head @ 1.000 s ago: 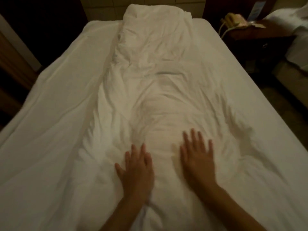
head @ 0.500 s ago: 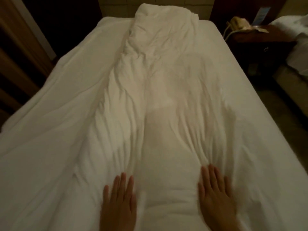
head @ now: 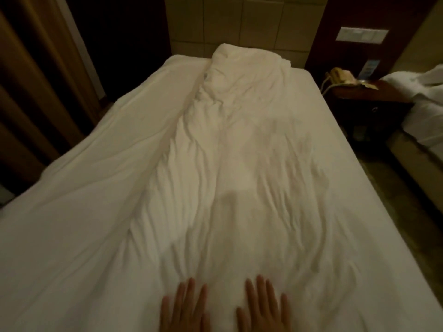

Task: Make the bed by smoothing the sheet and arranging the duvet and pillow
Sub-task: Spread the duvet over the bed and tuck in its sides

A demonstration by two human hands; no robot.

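Left hand [head: 184, 307], right hand [head: 263, 305] flat on duvet [head: 227, 188] at foot edge, gripping nothing; sheet [head: 72, 212] exposed either side.

Left hand [head: 185, 309], right hand [head: 265, 307] — both flat, fingers straight, spread, side by side.

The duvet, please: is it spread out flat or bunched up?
Bunched up: the duvet lies as a wrinkled strip down the middle, with bare sheet showing on both sides.
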